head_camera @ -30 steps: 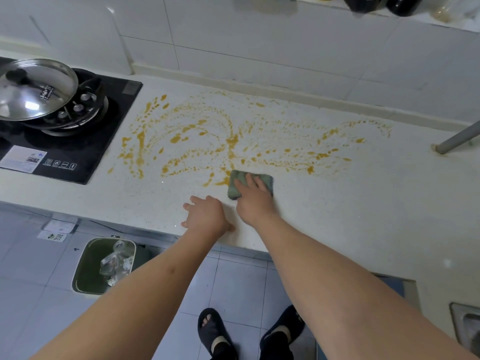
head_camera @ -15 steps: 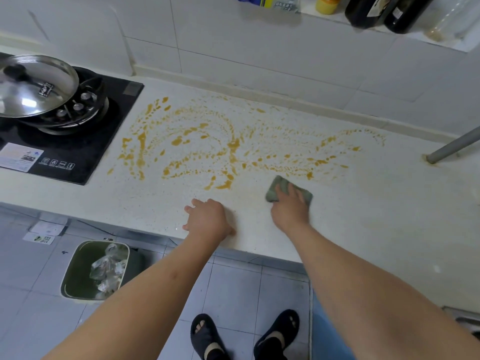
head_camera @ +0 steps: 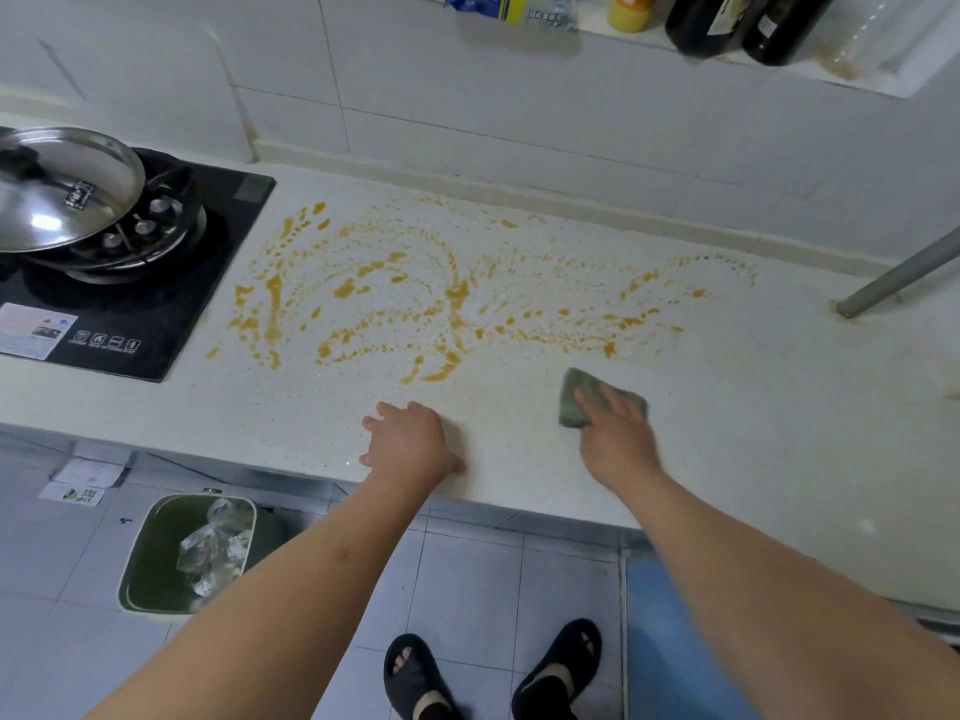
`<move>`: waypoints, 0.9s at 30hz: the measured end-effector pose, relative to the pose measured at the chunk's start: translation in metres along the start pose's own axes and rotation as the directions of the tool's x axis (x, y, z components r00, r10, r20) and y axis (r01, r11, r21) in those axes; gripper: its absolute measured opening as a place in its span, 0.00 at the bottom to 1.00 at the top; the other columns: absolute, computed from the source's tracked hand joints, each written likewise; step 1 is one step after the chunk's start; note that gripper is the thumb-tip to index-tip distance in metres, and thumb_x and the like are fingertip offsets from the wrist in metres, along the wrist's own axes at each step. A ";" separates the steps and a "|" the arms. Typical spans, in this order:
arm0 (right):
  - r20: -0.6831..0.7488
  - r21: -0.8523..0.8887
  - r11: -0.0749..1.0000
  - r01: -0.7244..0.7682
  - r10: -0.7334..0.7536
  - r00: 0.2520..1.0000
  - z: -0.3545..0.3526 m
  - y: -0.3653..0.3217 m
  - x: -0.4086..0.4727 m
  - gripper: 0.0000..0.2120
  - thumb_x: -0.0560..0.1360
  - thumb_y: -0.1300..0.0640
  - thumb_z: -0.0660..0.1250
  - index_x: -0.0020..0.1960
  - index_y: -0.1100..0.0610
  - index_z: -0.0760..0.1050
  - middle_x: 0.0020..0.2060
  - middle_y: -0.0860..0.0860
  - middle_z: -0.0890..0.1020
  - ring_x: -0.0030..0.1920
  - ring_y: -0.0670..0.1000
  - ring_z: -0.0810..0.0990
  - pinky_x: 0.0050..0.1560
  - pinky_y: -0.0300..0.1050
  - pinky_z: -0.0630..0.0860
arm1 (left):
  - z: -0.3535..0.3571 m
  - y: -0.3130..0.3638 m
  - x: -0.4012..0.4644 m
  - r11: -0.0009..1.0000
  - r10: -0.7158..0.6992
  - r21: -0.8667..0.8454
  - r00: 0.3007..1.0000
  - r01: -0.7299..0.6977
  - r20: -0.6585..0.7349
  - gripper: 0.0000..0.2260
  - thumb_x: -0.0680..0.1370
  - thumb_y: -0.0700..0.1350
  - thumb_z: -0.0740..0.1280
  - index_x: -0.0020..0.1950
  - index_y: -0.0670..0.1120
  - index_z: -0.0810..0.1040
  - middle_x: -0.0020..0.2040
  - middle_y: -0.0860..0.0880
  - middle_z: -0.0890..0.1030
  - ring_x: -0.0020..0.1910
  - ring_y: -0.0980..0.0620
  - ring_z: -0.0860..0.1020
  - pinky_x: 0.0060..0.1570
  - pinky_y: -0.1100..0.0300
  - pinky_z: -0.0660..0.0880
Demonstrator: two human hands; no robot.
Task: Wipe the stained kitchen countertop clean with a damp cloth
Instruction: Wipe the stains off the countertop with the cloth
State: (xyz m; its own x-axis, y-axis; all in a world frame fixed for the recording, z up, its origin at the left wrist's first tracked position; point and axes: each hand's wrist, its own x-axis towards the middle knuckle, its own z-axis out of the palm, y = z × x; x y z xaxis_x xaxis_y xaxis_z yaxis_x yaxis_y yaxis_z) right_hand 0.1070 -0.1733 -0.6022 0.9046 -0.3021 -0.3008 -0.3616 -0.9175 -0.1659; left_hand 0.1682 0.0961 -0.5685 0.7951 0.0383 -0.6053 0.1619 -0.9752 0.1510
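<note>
A speckled white countertop (head_camera: pixel 727 407) carries a wide swirl of orange-yellow stains (head_camera: pixel 457 293) from beside the stove to the right. My right hand (head_camera: pixel 618 439) presses flat on a folded green cloth (head_camera: pixel 576 397), which lies on the counter just below the right part of the stains. My left hand (head_camera: pixel 410 444) rests palm down near the front edge, fingers apart, holding nothing.
A black cooktop (head_camera: pixel 156 304) with a steel pan lid (head_camera: pixel 57 189) sits at the left. Bottles (head_camera: pixel 727 18) and packets line a ledge above the tiled wall. A grey metal pipe (head_camera: pixel 898 275) meets the counter at right. Below, a green bin (head_camera: pixel 192 553) stands on the floor.
My right hand has slid the cloth to the right along the lower edge of the stains. My left hand has stayed put.
</note>
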 end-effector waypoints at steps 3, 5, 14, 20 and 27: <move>-0.004 0.000 0.974 -0.225 0.225 0.974 -0.007 -0.013 0.008 0.28 0.79 0.52 0.58 0.79 0.43 0.63 0.72 0.55 0.65 0.69 0.60 0.64 0.72 0.55 0.63 | 0.001 -0.001 0.000 1.000 0.014 0.018 1.000 -0.014 -0.005 0.44 0.64 0.62 0.82 0.71 0.41 0.70 0.70 0.36 0.67 0.70 0.34 0.66 0.61 0.35 0.77; -0.011 -0.058 0.983 -0.174 0.173 0.985 -0.002 -0.048 0.005 0.28 0.77 0.53 0.58 0.77 0.45 0.65 0.67 0.55 0.67 0.66 0.60 0.65 0.69 0.56 0.62 | 0.000 -0.003 0.000 0.997 0.051 0.050 0.998 -0.050 -0.030 0.42 0.65 0.64 0.80 0.69 0.41 0.71 0.66 0.38 0.70 0.66 0.35 0.69 0.60 0.39 0.78; 0.146 0.032 0.949 0.315 -0.316 0.937 0.032 -0.137 -0.011 0.29 0.83 0.52 0.59 0.82 0.55 0.57 0.75 0.56 0.67 0.72 0.61 0.64 0.72 0.56 0.66 | -0.042 -0.061 0.012 0.980 0.201 0.040 0.972 -0.197 -0.124 0.23 0.72 0.63 0.76 0.50 0.46 0.75 0.52 0.47 0.82 0.46 0.47 0.78 0.40 0.55 0.73; 0.094 0.023 1.000 0.015 -0.017 0.995 0.008 -0.110 0.018 0.28 0.79 0.59 0.59 0.79 0.58 0.60 0.76 0.56 0.66 0.67 0.62 0.70 0.64 0.53 0.74 | -0.055 -0.103 0.027 0.991 -0.135 -0.023 0.989 0.133 -0.069 0.49 0.68 0.67 0.77 0.79 0.46 0.59 0.80 0.38 0.58 0.77 0.31 0.59 0.70 0.32 0.66; 0.102 0.110 0.992 -0.062 0.050 0.994 -0.006 -0.154 0.058 0.19 0.84 0.54 0.58 0.72 0.61 0.69 0.69 0.58 0.73 0.58 0.60 0.79 0.47 0.47 0.72 | -0.047 -0.102 0.039 0.975 -0.198 -0.098 0.980 0.198 0.007 0.57 0.64 0.64 0.81 0.81 0.47 0.52 0.82 0.37 0.45 0.79 0.28 0.47 0.72 0.26 0.57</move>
State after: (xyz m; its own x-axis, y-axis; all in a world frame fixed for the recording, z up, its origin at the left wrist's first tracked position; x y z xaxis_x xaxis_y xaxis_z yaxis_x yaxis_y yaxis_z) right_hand 0.2167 -0.0508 -0.5884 0.8575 -0.3200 -0.4029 -0.4392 -0.8631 -0.2493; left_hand 0.2099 0.2077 -0.5707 0.7430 0.2292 -0.6288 0.3726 -0.9221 0.1042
